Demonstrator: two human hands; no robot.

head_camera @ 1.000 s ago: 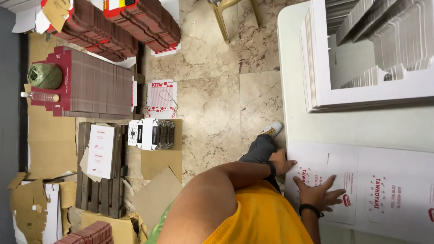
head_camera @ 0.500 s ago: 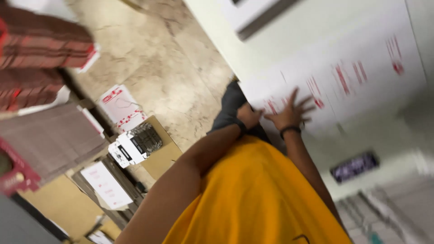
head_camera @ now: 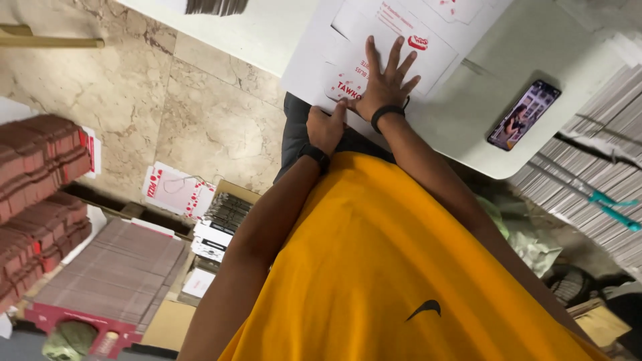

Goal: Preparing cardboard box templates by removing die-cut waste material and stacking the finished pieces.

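Flat white cardboard box blank point(head_camera: 394, 40), printed with red marks and cut with flaps, lies on the pale table point(head_camera: 267, 33), one corner jutting past the table's near edge over the person's lap. The right hand point(head_camera: 384, 83) lies flat on it, palm down, fingers spread wide and gripping nothing, simply pressing the sheet against the tabletop; a black band circles that wrist. The left hand point(head_camera: 326, 127) is at the overhanging edge of the blank, just beside the right wrist, its fingers curled and thumb up against the cardboard rim, though whether it actually pinches the edge cannot be told from this angle; it too wears a black wristband. A smartphone point(head_camera: 523, 115) with a lit screen rests on the table to the right, well apart from the hands. Beyond it, stacks of grey flat sheets point(head_camera: 588, 160) are bundled with teal straps. On the marble floor point(head_camera: 200, 113) to the left sit piles of reddish-brown flattened cartons point(head_camera: 40, 174) and one loose white printed blank point(head_camera: 175, 190). An orange shirt point(head_camera: 388, 267) fills the lower middle of the view.
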